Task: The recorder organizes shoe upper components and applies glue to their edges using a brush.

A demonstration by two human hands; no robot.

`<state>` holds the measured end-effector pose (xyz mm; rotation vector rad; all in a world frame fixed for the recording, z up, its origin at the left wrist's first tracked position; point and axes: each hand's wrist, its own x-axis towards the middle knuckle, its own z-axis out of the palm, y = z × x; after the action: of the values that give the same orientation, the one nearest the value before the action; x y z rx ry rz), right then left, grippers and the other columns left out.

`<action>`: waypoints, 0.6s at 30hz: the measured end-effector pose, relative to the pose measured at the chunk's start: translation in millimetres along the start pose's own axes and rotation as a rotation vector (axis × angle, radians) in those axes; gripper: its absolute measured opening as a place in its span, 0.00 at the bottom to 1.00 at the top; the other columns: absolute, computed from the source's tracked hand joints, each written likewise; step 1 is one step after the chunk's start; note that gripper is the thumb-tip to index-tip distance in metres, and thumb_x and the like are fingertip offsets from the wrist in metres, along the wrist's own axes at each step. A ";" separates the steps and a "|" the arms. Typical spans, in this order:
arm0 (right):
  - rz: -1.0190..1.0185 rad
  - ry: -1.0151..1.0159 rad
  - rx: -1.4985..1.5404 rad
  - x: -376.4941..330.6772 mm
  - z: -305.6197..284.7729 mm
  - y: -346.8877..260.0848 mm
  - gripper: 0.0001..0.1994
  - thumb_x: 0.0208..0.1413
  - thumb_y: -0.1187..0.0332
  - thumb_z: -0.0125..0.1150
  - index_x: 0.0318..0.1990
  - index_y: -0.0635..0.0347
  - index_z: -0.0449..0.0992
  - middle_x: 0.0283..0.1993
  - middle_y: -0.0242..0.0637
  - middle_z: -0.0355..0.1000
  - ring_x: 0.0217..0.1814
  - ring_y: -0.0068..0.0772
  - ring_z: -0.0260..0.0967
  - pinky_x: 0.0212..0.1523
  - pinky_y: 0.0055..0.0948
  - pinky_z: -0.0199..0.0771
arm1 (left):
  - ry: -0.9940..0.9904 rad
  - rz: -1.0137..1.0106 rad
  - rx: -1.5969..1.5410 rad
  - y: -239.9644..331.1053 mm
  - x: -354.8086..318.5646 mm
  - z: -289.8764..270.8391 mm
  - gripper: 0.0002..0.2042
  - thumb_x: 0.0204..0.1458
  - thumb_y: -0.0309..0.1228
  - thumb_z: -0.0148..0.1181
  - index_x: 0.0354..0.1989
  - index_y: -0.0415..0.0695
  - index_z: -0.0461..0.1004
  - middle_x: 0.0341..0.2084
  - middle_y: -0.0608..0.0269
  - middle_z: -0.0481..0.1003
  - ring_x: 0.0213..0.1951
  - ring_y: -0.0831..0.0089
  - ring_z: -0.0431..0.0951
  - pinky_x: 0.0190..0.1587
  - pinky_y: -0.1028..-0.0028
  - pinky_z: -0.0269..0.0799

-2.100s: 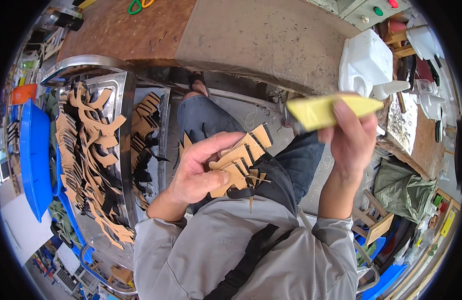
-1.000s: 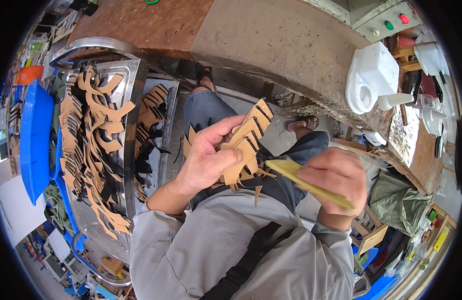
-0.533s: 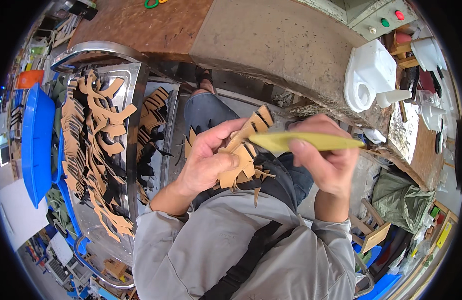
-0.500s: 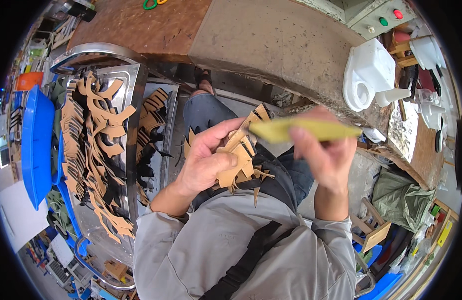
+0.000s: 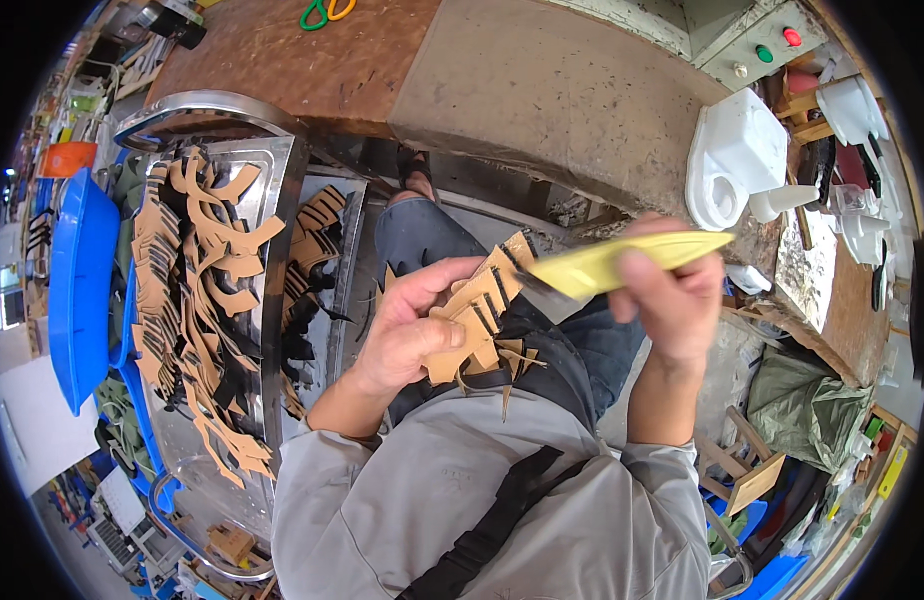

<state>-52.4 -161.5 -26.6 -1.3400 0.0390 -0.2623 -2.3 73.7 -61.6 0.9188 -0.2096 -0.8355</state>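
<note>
Over my lap, my left hand [image 5: 414, 325] grips a fanned stack of tan leather-like pieces [image 5: 479, 312] with black edges, thumb on top. My right hand [image 5: 672, 305] is closed round a flat yellow brush-like tool [image 5: 637, 262], blurred by motion. Its dark tip points left and down, close by the upper right end of the stack; whether it touches cannot be made out. Loose tan and black strips [image 5: 517, 362] hang below the stack on my dark apron. To the left, a metal tray [image 5: 272, 270] bears rows of similar curved tan pieces [image 5: 207, 250].
Ahead runs a worn brown workbench [image 5: 542, 90], with green-and-orange-handled scissors [image 5: 317, 14] at its far edge. A white plastic container [image 5: 742, 150] stands on its right part. Further tan pieces [image 5: 317, 225] lie beside the tray. A blue basin [image 5: 82, 290] is far left, a small wooden stool [image 5: 742, 470] lower right.
The yellow tool's dark tip has moved slightly right and down, away from the stack's edge. My left hand still holds the stack, and the whole view has shifted a little.
</note>
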 end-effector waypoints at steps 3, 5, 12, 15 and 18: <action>-0.144 0.335 -0.495 13.8 -0.5 16.3 0.06 0.52 0.73 0.60 0.35 0.67 0.73 0.26 0.32 0.69 0.17 0.14 0.60 0.17 0.16 0.58 | -0.024 -0.001 -0.028 -2.0 -1.7 -1.0 0.29 0.39 0.22 0.52 0.56 0.31 0.59 0.44 0.58 0.71 0.44 0.74 0.73 0.47 0.75 0.68; -0.058 0.306 0.005 4.1 -8.2 -0.1 0.08 0.52 0.73 0.59 0.38 0.68 0.72 0.22 0.33 0.69 0.17 0.18 0.60 0.18 0.19 0.59 | 0.014 0.011 0.010 -2.0 -3.7 3.3 0.28 0.40 0.22 0.52 0.56 0.32 0.60 0.43 0.59 0.71 0.42 0.75 0.73 0.46 0.75 0.69; -0.573 -0.187 -0.692 -14.1 9.3 -7.4 0.09 0.39 0.74 0.67 0.31 0.64 0.78 0.28 0.38 0.72 0.26 0.31 0.69 0.26 0.26 0.69 | 0.033 -0.007 0.009 -2.3 -1.3 2.2 0.27 0.41 0.20 0.51 0.55 0.32 0.60 0.44 0.58 0.71 0.43 0.74 0.73 0.46 0.75 0.69; -0.605 -0.122 -0.631 -21.9 1.4 -13.2 0.11 0.37 0.72 0.67 0.31 0.65 0.77 0.27 0.37 0.70 0.25 0.31 0.69 0.25 0.26 0.68 | 0.027 -0.013 -0.025 -3.3 -3.1 -0.7 0.27 0.41 0.20 0.51 0.55 0.33 0.60 0.44 0.58 0.71 0.43 0.74 0.73 0.46 0.75 0.69; -0.639 -0.163 -0.589 -17.4 5.6 -15.8 0.12 0.36 0.71 0.67 0.31 0.64 0.77 0.27 0.36 0.70 0.24 0.31 0.69 0.24 0.27 0.67 | 0.004 -0.013 -0.041 -3.1 -2.2 -0.4 0.27 0.41 0.19 0.50 0.55 0.33 0.60 0.44 0.58 0.71 0.43 0.74 0.73 0.45 0.75 0.69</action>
<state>-70.9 -155.7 -12.2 -1.9337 -0.4906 -0.7183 -5.3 74.5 -63.9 0.8847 -0.1825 -0.8465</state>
